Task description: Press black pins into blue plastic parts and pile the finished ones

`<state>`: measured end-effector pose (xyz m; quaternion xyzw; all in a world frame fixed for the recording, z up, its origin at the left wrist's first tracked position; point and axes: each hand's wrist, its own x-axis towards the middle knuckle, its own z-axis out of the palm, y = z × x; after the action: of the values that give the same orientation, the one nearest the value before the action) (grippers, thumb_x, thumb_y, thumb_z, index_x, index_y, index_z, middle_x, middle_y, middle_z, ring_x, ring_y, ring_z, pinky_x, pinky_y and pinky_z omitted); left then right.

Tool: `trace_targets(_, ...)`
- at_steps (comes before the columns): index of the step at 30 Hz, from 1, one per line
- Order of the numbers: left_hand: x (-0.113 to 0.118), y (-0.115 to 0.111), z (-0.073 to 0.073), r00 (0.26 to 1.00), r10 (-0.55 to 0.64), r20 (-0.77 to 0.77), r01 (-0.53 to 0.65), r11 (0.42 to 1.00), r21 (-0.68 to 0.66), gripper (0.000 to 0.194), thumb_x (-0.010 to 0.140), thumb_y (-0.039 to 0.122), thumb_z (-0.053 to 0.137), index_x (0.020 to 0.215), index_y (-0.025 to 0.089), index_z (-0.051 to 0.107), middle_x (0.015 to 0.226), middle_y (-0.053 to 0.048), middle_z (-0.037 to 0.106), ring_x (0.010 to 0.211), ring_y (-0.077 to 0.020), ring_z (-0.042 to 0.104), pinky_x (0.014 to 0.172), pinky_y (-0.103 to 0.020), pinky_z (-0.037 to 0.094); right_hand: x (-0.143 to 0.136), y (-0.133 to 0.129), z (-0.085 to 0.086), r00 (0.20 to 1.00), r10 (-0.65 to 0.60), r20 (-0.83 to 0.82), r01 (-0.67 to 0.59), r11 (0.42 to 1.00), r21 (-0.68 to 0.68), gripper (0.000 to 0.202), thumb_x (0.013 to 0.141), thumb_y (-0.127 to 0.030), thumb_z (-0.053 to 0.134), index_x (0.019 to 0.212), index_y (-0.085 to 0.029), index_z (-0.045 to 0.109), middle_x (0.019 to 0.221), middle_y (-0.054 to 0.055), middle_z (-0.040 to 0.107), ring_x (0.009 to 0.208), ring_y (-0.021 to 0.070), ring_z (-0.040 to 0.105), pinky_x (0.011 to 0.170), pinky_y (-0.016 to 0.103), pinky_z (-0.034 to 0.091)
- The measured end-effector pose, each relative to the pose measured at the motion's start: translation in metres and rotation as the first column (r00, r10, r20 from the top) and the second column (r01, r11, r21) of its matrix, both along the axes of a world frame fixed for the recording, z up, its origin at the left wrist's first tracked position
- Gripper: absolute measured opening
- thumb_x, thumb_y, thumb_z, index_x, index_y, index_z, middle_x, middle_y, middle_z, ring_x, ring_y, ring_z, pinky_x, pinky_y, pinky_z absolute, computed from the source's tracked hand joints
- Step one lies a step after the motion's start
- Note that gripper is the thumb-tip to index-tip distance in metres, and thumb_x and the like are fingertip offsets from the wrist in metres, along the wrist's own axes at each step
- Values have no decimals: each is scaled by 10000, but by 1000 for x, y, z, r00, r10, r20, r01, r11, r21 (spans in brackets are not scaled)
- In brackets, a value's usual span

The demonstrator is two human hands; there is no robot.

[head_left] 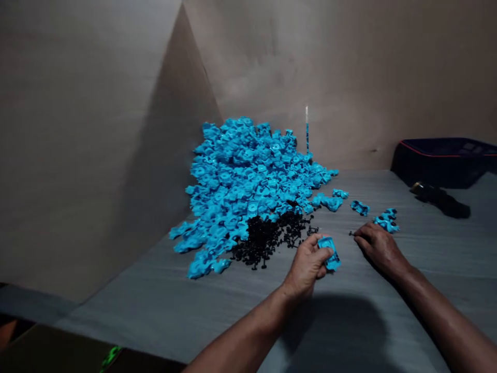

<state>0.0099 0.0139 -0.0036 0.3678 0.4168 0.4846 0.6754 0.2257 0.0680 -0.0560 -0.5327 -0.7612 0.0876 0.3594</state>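
Observation:
My left hand [310, 261] is closed on a blue plastic toy car body [329, 254], its thumb lying over the part. To the right, my right hand [375, 242] has its fingers pressed together, with a small black wheel axle [351, 233] at the fingertips. Just behind my right hand sit blue cars with black wheels [387, 220]. A big heap of blue car bodies [248, 166] stands at the back left, and a pile of black wheel axles [264, 238] lies at its front edge, left of my left hand.
The grey table [147, 305] meets board walls at the back and left. A dark bin with a red rim line [438, 160] stands at the back right, a dark tool-like object [440, 199] before it. Several loose blue pieces [328, 201] lie right of the heap.

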Motion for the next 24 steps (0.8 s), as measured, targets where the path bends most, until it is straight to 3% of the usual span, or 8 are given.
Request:
trace_targets(3,-1,1,2,998,57,25,-58,998,34,453,650,285,814,1043,152,633,689,60,533,459,-31,424,403,-158,225,-5,-8,11,983,29,-180,-16,997,72,184,867,-278,592,769,-194,723,771,64,689,773,228,638,749,383,504)
trace_targets(6,-3,4,5,992,113,55,-118,988,101,499,647,283,846,1100,164,675,766,41,571,513,-33,446,428,-159,273,-17,-19,29,915,82,-396,-16,986,166,130,877,-273,629,860,-206,739,805,40,686,784,200,634,746,357,502)
trace_targets(11,-4,5,7,995,101,9,-101,988,118,478,664,278,858,1109,192,706,877,5,651,597,-62,515,476,-171,357,-42,-42,52,858,140,-495,-27,973,229,91,884,-220,648,939,-222,721,863,36,685,815,182,650,744,336,526)
trace_targets(14,-1,3,5,997,78,-17,-75,988,138,444,685,281,851,1093,185,705,903,-11,674,620,-76,548,484,-176,396,-53,-54,55,871,197,-450,-55,949,309,81,874,-196,678,946,-230,695,835,23,689,755,169,655,693,315,542)
trace_targets(19,1,2,-2,1000,-18,18,15,987,158,508,693,311,860,1149,174,681,854,0,650,618,-95,564,483,-202,490,-59,-60,58,947,242,-212,-95,841,532,95,884,-146,696,893,-240,696,814,26,713,792,178,686,691,304,557)
trace_targets(24,1,1,-4,996,-85,-12,86,980,179,580,726,331,849,1256,197,655,928,-14,659,581,-82,582,448,-194,501,-57,-62,60,970,239,-38,-181,822,540,124,926,-132,640,884,-232,699,830,39,703,765,171,657,680,313,540)
